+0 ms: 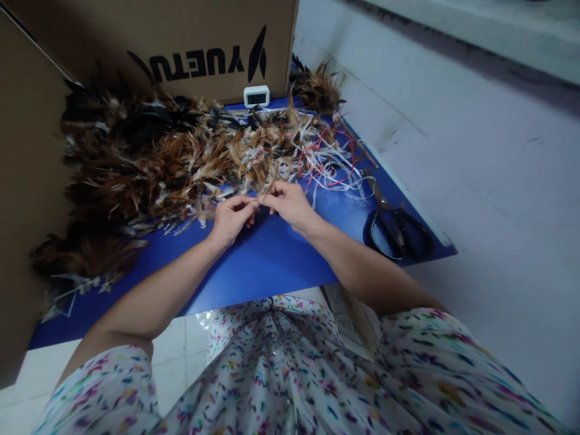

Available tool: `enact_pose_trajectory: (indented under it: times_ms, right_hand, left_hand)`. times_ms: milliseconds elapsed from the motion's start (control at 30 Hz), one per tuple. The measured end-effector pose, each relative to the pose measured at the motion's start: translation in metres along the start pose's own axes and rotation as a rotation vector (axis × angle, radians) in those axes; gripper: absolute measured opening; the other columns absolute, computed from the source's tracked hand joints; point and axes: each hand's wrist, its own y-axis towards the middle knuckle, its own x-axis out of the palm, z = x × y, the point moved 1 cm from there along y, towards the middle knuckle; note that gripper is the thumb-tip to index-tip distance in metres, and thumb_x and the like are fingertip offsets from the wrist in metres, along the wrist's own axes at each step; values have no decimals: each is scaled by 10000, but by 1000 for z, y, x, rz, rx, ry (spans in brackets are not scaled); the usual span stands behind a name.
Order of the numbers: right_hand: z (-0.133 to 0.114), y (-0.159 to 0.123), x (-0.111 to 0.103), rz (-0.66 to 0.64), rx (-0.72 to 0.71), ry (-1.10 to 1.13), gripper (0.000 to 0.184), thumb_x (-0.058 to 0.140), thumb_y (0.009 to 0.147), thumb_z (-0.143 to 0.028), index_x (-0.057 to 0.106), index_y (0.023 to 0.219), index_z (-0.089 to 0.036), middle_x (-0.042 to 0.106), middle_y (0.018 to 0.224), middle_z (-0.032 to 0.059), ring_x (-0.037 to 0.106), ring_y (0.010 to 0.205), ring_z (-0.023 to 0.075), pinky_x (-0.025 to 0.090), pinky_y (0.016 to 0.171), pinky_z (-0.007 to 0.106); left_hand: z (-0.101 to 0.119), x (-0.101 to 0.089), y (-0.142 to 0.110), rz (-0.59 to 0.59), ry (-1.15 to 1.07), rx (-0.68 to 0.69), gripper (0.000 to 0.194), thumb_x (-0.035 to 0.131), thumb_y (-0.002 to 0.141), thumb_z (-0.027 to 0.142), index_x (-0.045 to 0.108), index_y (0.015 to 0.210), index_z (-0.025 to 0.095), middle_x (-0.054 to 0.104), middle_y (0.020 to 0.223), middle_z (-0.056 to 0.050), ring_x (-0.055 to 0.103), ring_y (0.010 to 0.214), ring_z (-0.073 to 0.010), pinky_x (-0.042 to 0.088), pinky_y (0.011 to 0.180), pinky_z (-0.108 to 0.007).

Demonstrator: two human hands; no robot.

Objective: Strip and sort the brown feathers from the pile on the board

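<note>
Both hands meet above the front of the feather pile (pixel 190 160), their fingertips touching. My left hand (pixel 229 222) is closed in a pinch on something too small to make out, perhaps the pale end of a quill. My right hand (pixel 292 206) pinches beside it, thumb against forefinger, and a thin brown feather (pixel 272 179) seems to rise from its fingers. The loose feathers just behind are brown, black and whitish. Close to the right hand's far side lies a tangle of white and red plastic strips (pixel 328 160).
Black-handled scissors (pixel 399 232) lie at the right edge of the blue tabletop (pixel 267 260). A small white digital clock (pixel 256 96) stands before a cardboard box (pixel 190 36). More feathers (pixel 319 87) sit by the wall (pixel 475 151). Cardboard also borders the left side.
</note>
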Motion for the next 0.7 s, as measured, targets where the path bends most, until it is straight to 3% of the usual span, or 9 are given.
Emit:
enact_pose_trajectory:
  times_ms: [433, 700]
  right_hand:
    - [-7, -4, 1, 35, 64, -16, 251, 728, 724, -215, 550, 549, -185, 510, 496, -67, 445, 445, 63, 368, 444, 212]
    - [-13, -5, 3, 31, 111, -13, 297, 677, 767, -124, 556, 501, -173, 506, 429, -74, 423, 377, 43, 330, 418, 200]
  left_hand:
    - [2, -4, -3, 17, 232, 160, 174, 745, 787, 348, 760, 757, 178, 586, 493, 40, 478, 404, -68, 384, 435, -198]
    - [2, -11, -2, 54, 568, 524, 152, 703, 844, 295, 788, 782, 186, 717, 646, -18, 611, 553, -102, 457, 556, -221]
